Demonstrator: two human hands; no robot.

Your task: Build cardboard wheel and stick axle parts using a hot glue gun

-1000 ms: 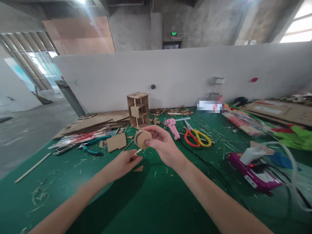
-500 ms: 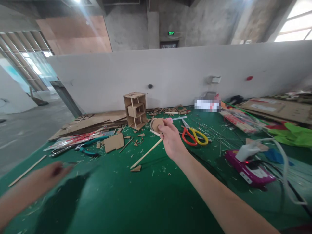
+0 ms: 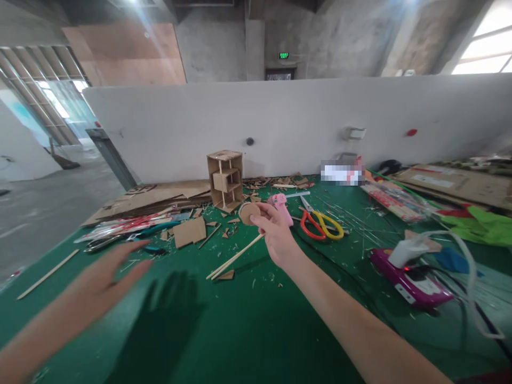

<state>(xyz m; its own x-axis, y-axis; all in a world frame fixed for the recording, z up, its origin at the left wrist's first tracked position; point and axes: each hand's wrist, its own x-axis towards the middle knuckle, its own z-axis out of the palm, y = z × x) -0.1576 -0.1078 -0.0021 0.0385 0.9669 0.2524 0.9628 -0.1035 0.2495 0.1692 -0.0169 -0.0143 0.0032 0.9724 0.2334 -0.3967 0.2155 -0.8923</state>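
My right hand [image 3: 277, 230] pinches a round cardboard disc [image 3: 248, 213] between thumb and fingers, its flat face turned toward me. Just below that hand, two thin wooden sticks [image 3: 234, 259] slant down to the left; whether the hand touches their upper ends I cannot tell. Behind the fingers lies a pink glue gun [image 3: 283, 209], partly hidden. Over the left side of the green table [image 3: 240, 330], my left hand [image 3: 114, 282] hovers blurred, with fingers spread and nothing in it. Teal-handled pliers [image 3: 154, 249] lie just beyond its fingertips.
An open cardboard shelf box [image 3: 224, 181] stands near the white partition. Scissors with red and yellow handles [image 3: 322, 224] lie right of my right hand. Farther right sits a purple power strip [image 3: 412, 282] with cables. Cardboard scraps [image 3: 190, 232] and a single stick [image 3: 48, 274] lie left.
My left hand has moved right and its fingers have spread. The disc in my right hand has shifted slightly down and left. A second stick and more of the glue gun now show.
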